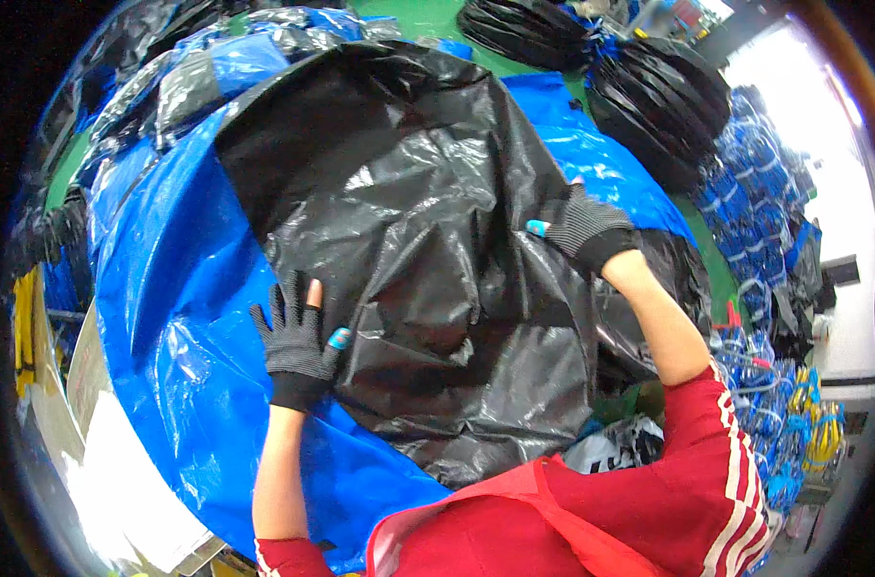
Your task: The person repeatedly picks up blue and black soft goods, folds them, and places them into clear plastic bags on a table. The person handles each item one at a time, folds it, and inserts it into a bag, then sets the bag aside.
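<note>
Red sleeves, gloved hands flat on crinkled glossy black plastic bag

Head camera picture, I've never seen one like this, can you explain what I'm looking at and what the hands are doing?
This is a wide fisheye view from a camera worn on a person's head, looking down, so straight edges bend near the rim. No machine here: two bare arms in red sleeves wear dark knit gloves. The left hand lies flat, fingers spread, on the edge of a large crinkled black plastic bag. The right hand presses on the bag's far right side. Neither grips anything. The bag lies on a shiny blue plastic sheet. Bundles of black bags sit beyond.
</note>
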`<act>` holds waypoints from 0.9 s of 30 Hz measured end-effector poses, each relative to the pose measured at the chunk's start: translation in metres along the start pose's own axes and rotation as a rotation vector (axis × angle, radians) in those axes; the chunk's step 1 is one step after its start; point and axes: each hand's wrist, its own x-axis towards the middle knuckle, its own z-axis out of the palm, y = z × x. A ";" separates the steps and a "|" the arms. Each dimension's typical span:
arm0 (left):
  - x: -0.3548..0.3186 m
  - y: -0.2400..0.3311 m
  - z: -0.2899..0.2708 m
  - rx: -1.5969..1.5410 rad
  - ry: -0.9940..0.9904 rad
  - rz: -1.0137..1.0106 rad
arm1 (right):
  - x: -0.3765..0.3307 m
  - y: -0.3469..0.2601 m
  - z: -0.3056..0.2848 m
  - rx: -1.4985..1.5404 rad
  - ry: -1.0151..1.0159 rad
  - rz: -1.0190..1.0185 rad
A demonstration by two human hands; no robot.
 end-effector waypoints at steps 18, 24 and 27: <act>0.012 -0.008 0.003 0.051 -0.036 -0.117 | 0.051 -0.077 -0.014 -0.315 -0.431 -0.784; 0.003 -0.018 -0.022 -0.182 -0.070 -0.110 | 0.194 -0.186 -0.087 0.596 0.274 -1.170; 0.004 -0.059 -0.051 0.121 0.046 -0.209 | 0.262 -0.257 -0.105 0.248 0.444 -0.912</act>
